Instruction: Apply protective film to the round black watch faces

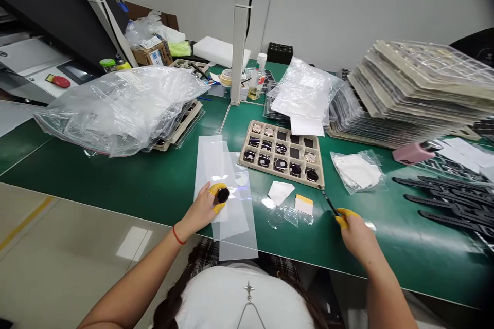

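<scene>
My left hand (pixel 204 206), with yellow finger cots on its fingertips, is closed around a round, black watch face (pixel 223 195) above translucent plastic sheets (pixel 237 234). On the right, my right hand (pixel 352 226), also in yellow finger cots, grips thin black tweezers (pixel 330 201). Their tip points at the near right corner of a beige compartment tray (pixel 283 176). Round dark watch faces (pixel 281 164) fill several compartments; a few others hold metallic round parts (pixel 310 158). Between the hands lie a white paper piece (pixel 280 193) and a yellow-and-white pad (pixel 304 204).
Black watch straps (pixel 447 200) and a pink bottle (pixel 412 153) are at the right, below a tall stack of trays (pixel 420 92). A bag of white wipes (pixel 358 169) lies beside the tray. Large plastic bags (pixel 127 108) cover the left; a post (pixel 238 51) rises behind.
</scene>
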### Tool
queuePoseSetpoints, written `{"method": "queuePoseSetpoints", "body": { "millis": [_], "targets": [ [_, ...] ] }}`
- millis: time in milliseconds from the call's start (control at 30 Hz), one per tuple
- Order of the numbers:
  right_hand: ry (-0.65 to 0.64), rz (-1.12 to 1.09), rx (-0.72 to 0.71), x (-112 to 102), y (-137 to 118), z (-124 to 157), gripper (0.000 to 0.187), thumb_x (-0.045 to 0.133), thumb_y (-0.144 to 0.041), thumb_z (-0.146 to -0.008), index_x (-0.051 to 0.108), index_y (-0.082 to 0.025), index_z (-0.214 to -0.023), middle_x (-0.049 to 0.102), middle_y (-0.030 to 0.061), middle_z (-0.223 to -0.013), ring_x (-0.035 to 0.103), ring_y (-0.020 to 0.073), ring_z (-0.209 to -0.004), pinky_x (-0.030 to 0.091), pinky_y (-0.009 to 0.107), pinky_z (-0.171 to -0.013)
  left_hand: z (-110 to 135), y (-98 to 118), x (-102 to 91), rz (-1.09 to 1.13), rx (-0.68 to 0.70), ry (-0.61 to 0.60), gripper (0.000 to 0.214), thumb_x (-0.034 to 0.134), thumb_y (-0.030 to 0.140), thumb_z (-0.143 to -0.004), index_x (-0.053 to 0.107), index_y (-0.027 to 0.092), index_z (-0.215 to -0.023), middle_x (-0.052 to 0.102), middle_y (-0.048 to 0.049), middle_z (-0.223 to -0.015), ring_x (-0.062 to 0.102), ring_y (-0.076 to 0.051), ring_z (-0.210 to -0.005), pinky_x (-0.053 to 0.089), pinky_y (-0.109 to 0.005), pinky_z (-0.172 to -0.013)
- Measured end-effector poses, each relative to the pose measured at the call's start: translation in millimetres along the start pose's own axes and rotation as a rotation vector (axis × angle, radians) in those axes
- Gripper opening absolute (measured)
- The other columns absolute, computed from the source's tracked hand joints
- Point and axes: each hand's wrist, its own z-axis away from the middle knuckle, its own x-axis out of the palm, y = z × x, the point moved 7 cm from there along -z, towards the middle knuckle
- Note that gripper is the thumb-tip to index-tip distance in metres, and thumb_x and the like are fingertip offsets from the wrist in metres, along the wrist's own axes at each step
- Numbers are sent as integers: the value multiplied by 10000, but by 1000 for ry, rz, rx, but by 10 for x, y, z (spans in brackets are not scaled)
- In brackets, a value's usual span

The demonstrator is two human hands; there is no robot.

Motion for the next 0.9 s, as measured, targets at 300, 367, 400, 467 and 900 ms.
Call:
{"method": "queuePoseSetpoints", "body": {
  "millis": [300, 367, 400, 467, 900],
  "targets": [
    [-344, -1177, -64, 67, -1241, 161, 365, 725, -474, -675, 613, -199, -887, 599, 29, -754, 545, 129, -617, 488, 270, -599, -448, 164, -250, 57, 67, 7, 363, 533, 250, -818, 509, 201, -1177, 601, -78, -1095, 568, -255, -995, 446, -385, -891],
    [-533, -1233, -126, 276, -1742, 182, 345, 711, -469, -708, 603, -196, -890, 617, 34, -800, 588, 140, -669, 510, 297, -669, -650, 226, -237, 48, 146, -23, 357, 545, 223, -797, 511, 193, -1152, 605, -68, -1076, 583, -230, -940, 464, -354, -848],
    [-618, -1247, -146, 393, -1961, 192, 343, 718, -457, -708, 593, -198, -894, 625, 32, -816, 610, 150, -700, 516, 317, -712, -736, 243, -218, 45, 177, -34, 357, 554, 220, -788, 514, 189, -1142, 605, -65, -1076, 587, -220, -919, 471, -343, -832],
    [-705, -1266, -166, 607, -2297, 178, 360, 746, -434, -682, 574, -201, -896, 641, 25, -810, 636, 168, -730, 518, 352, -764, -858, 242, -172, 31, 210, -41, 358, 575, 228, -775, 522, 183, -1127, 607, -66, -1084, 587, -216, -902, 473, -344, -822],
    [-581, -1205, -82, 1131, -2604, 31, 395, 785, -416, -576, 562, -190, -811, 655, 16, -753, 632, 175, -705, 505, 335, -711, -893, 169, -88, -58, 262, -25, 383, 597, 228, -784, 509, 204, -1156, 590, -60, -1161, 537, -251, -1054, 397, -408, -942]
  ]
}}
